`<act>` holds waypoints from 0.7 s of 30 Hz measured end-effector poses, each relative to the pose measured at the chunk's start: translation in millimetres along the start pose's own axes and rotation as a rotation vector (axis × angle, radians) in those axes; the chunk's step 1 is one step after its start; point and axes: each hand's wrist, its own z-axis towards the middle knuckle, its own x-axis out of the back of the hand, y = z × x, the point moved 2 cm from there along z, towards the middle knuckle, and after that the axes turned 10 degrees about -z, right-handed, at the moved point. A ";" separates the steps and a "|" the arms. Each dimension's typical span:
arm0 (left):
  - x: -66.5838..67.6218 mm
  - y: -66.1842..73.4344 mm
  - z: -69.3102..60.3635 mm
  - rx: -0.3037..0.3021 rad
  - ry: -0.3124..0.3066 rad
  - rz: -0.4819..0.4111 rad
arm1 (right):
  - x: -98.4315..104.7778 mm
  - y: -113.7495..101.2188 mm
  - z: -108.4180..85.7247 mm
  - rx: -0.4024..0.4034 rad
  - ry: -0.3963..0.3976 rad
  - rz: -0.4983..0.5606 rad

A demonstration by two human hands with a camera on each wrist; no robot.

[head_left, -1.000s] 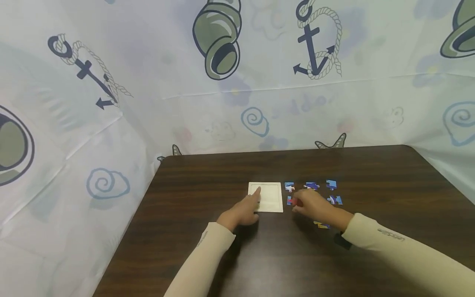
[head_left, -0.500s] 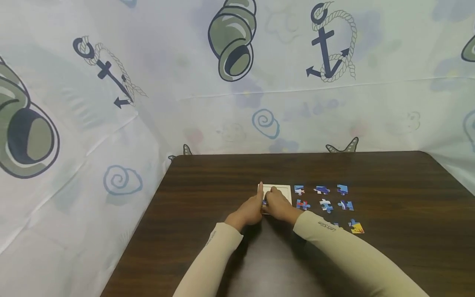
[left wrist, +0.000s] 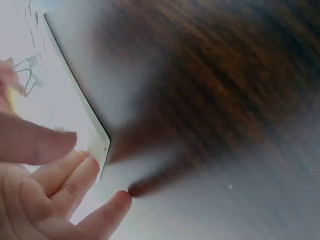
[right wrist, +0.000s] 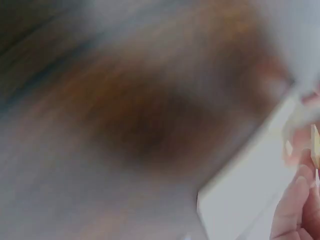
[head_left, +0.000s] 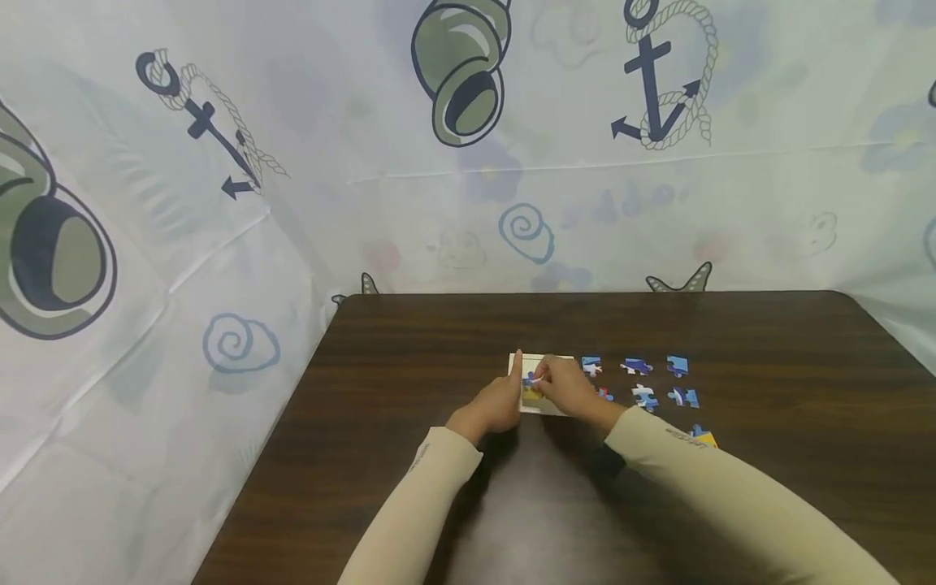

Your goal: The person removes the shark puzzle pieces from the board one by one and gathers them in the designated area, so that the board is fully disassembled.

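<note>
A pale square puzzle frame (head_left: pixel 544 409) lies on the dark wooden table. My left hand (head_left: pixel 496 406) rests along its left edge, index finger pointing away from me; in the left wrist view the thumb (left wrist: pixel 40 145) lies over the frame and the other fingers are by its edge. Over the frame, my right hand (head_left: pixel 570 384) pinches a small jigsaw piece (right wrist: pixel 315 145) between thumb and fingertips. Blue and yellow colours show beneath those fingertips in the head view; whether a second piece lies there I cannot tell.
Loose jigsaw pieces lie in rows right of the frame, among them a blue piece (head_left: pixel 678 366), a blue-and-white piece (head_left: pixel 645 396) and a yellow-and-blue piece (head_left: pixel 704 438), partly behind the right sleeve (head_left: pixel 695 455). A printed cloth (head_left: pixel 409 227) hangs behind the table (head_left: pixel 409 349).
My right hand has moved left from the loose pieces to the frame, then shifted slightly up and right there, exposing blue and yellow colours. The left hand stays at the frame's left side.
</note>
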 end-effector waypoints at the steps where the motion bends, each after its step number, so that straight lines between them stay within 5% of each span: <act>1: 0.0 0.4 0.0 0.010 -0.003 0.015 | 8.3 5.1 -5.4 0.003 -0.001 0.019; 6: 1.4 0.9 -1.1 0.066 -0.022 0.047 | 36.3 39.4 -41.2 -0.062 -0.081 0.047; 11: 2.7 -0.6 -0.9 0.080 -0.018 0.053 | 36.2 58.5 -72.6 -0.093 -0.145 0.048; 21: -1.6 3.9 -1.1 0.030 -0.018 0.051 | 22.4 58.7 -84.0 -0.087 -0.032 -0.052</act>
